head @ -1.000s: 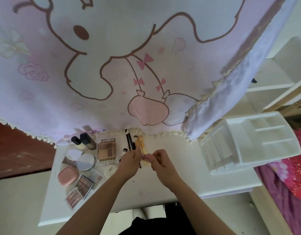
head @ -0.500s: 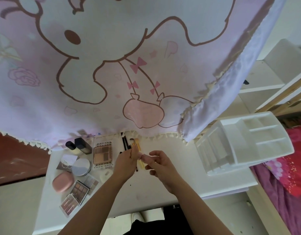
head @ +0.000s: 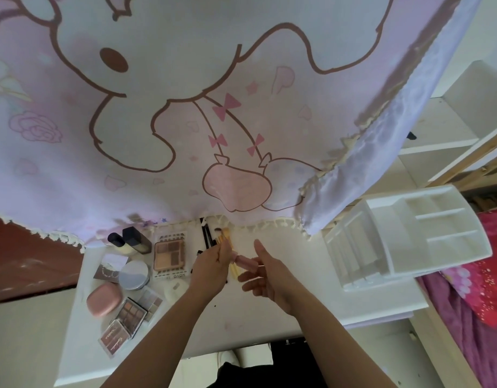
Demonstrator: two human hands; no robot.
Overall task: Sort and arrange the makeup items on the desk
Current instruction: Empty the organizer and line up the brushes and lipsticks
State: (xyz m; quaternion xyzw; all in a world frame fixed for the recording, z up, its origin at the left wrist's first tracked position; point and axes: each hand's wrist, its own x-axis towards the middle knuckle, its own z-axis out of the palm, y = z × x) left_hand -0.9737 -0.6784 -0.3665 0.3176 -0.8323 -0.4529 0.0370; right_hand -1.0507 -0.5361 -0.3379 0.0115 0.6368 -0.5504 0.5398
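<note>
— Logging grips. Left hand (head: 211,264)?
— Thumb and fingers pinch the left end of the tube (head: 244,259). Tube is pink and lies roughly level above mid-desk (head: 269,326).
— Right hand (head: 269,275)?
— At 3 o'clock of the left hand, just beside it. Fingers spread and relaxed, thumb up, nothing clasped. The tube's far end reaches its fingers; cannot tell whether they touch.
— Layout, read from the hands?
— Brushes (head: 224,236) at 12 o'clock, by the curtain (head: 213,107) fringe. More pale handles lie under the tube. Black pencils (head: 205,236) at 11 o'clock. Palette (head: 169,253) at 9 o'clock, near the left hand. 2 bottles (head: 135,240) at 10 o'clock. Round compact (head: 134,274) and pink case (head: 104,299) toward 8 o'clock, smaller palettes (head: 129,313) just below them.
— Organizer (head: 409,239)?
— 3 o'clock, well apart from the hands, at the desk's right end.
</note>
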